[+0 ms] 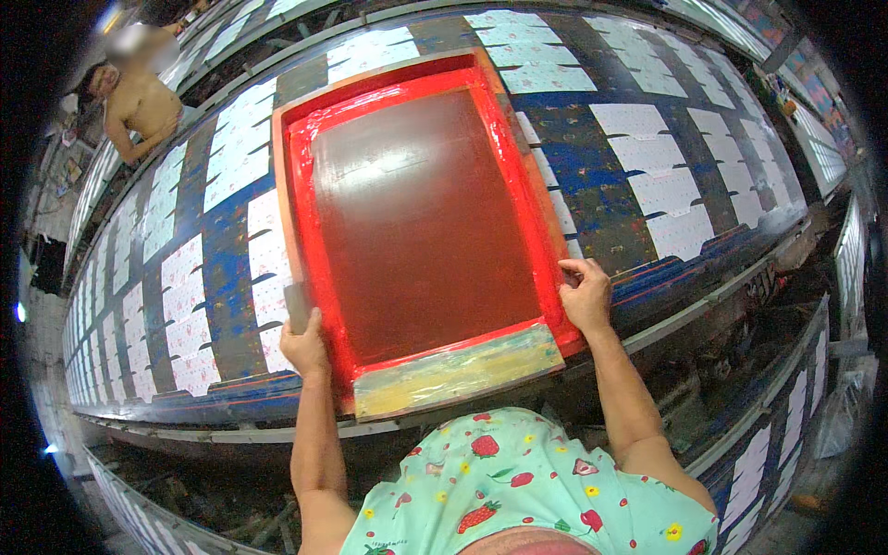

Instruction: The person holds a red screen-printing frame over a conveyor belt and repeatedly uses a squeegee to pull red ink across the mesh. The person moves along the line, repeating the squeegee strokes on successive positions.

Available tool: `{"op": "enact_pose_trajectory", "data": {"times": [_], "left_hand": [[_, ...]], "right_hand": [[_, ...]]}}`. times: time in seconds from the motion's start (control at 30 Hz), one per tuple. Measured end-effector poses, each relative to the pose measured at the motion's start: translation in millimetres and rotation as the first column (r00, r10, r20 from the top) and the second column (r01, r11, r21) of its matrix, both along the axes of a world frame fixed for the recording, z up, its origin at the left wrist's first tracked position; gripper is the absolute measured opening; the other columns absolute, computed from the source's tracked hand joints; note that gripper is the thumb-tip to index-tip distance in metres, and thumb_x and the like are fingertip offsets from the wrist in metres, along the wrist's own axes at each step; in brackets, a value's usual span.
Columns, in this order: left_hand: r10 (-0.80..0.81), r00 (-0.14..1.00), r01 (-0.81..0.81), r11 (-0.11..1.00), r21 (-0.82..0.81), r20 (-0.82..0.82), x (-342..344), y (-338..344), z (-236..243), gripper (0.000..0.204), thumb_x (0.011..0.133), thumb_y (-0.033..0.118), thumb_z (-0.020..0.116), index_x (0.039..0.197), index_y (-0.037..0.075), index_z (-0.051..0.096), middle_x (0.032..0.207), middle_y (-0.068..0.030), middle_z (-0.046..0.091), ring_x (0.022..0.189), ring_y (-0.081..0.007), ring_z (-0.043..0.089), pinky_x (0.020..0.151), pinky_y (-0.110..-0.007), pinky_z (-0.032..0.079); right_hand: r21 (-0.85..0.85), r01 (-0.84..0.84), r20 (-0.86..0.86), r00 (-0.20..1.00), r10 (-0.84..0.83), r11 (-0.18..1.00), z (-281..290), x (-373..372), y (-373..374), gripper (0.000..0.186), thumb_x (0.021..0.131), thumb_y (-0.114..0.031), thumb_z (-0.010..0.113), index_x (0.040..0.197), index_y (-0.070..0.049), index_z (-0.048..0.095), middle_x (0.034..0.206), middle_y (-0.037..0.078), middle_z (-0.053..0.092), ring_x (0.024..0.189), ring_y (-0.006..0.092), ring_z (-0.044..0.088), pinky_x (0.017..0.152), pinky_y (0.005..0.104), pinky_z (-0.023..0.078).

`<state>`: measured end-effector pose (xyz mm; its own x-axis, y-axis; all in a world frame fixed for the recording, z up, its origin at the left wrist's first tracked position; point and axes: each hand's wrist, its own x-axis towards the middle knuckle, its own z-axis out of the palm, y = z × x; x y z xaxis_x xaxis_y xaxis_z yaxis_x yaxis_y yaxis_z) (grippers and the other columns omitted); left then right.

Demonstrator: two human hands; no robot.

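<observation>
Red frame (309, 231) lying among white sheets (654, 176), left hand (306, 347) at its near left edge, right hand (587, 294) curled at its right; can't tell whether either pinches.

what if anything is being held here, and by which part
The red frame: the left hand grips its left side, near the lower end. The right hand is at the right side, fingers curled; whether it grips cannot be told.

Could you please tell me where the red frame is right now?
In the head view, the red frame is near the centre, across the long table, between the left hand and the right hand.
</observation>
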<state>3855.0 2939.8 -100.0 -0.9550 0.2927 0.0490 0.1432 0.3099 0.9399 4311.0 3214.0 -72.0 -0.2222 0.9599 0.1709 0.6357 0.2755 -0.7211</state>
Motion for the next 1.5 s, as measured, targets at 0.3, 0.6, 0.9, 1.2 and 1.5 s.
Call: {"op": "enact_pose_trajectory", "data": {"times": [0.3,0.6,0.9,1.2,1.5], "left_hand": [[-0.003,1.0,0.003,1.0,-0.011,0.014,123,78,-20,0.031,0.09,0.02,0.096,0.103,0.0,0.077,0.094,-0.0062,0.078,0.083,-0.0168,0.069,0.081,-0.036,0.057],[-0.058,0.998,0.058,0.998,0.018,-0.029,155,98,-25,0.026,0.094,0.017,0.093,0.105,0.001,0.076,0.095,-0.0028,0.077,0.082,-0.0128,0.067,0.078,-0.032,0.055],[-0.029,0.995,0.012,0.986,-0.166,-0.1,161,103,-22,0.035,0.091,0.025,0.095,0.108,0.0,0.078,0.098,-0.0114,0.081,0.087,-0.0245,0.074,0.084,-0.041,0.059],[0.014,0.991,-0.046,0.969,-0.242,-0.131,164,108,-28,0.048,0.086,0.037,0.095,0.115,0.002,0.079,0.108,-0.0191,0.08,0.102,-0.0397,0.077,0.093,-0.05,0.06],[-0.005,0.98,-0.017,0.994,-0.111,-0.197,167,106,-20,0.055,0.099,0.044,0.081,0.131,0.0,0.075,0.123,-0.0257,0.076,0.121,-0.0455,0.069,0.109,-0.054,0.053]], "right_hand": [[0.058,-0.004,0.026,1.0,0.002,0.998,-21,120,79,0.041,0.074,0.008,0.074,0.112,-0.005,0.081,0.106,0.015,0.077,0.1,0.0356,0.075,0.091,0.0435,0.061],[-0.011,-0.019,-0.006,1.0,0.019,1.0,-28,160,101,0.039,0.075,0.007,0.077,0.112,-0.005,0.081,0.103,0.013,0.075,0.095,0.0323,0.073,0.086,0.0408,0.06],[-0.019,-0.074,0.183,0.98,0.077,0.997,-15,162,92,0.044,0.081,0.0,0.083,0.124,-0.006,0.078,0.119,0.016,0.077,0.111,0.037,0.073,0.101,0.0468,0.059],[0.011,-0.823,0.379,0.53,0.759,0.568,49,104,-49,0.054,0.082,-0.009,0.086,0.135,-0.01,0.075,0.146,0.02,0.068,0.137,0.0401,0.064,0.114,0.0545,0.051],[0.004,-0.837,0.563,0.454,0.691,0.547,46,29,-69,0.051,0.081,0.004,0.072,0.13,-0.01,0.076,0.121,0.015,0.078,0.113,0.038,0.074,0.097,0.0507,0.059]]}}
